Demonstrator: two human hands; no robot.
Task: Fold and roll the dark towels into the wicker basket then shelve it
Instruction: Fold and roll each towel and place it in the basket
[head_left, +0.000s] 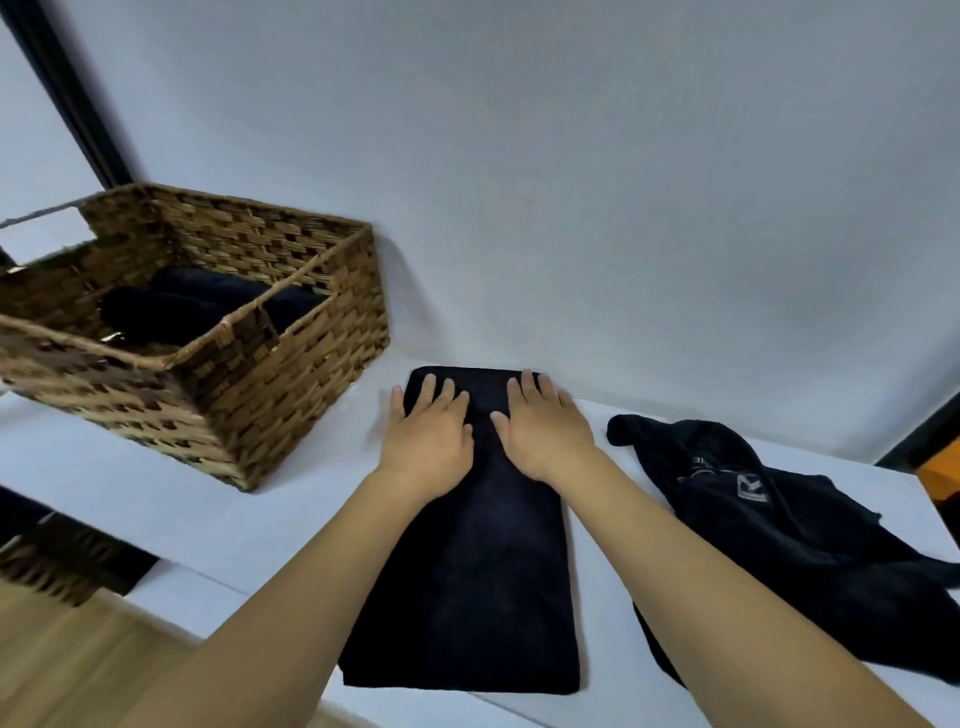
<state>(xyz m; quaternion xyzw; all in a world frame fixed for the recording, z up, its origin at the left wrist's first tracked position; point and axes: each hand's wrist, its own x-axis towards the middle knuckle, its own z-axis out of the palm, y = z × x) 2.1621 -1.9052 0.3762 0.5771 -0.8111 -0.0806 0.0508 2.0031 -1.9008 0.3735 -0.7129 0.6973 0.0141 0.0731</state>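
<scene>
A dark towel (483, 571), folded into a long strip, lies flat on the white table (156, 483) and runs away from me toward the wall. My left hand (428, 441) and my right hand (543, 434) press side by side on its far end, palms down and fingers straight. To the left stands the wicker basket (291, 379), with rolled dark towels (208, 301) lying inside it. An unfolded dark towel (779, 525) with a small pale label lies crumpled on the table to the right.
A pale wall (571, 182) rises right behind the table. Wooden floor (78, 670) shows at the lower left, beside a dark woven object (57, 566) below the table's edge. A dark vertical frame (67, 93) stands at the upper left.
</scene>
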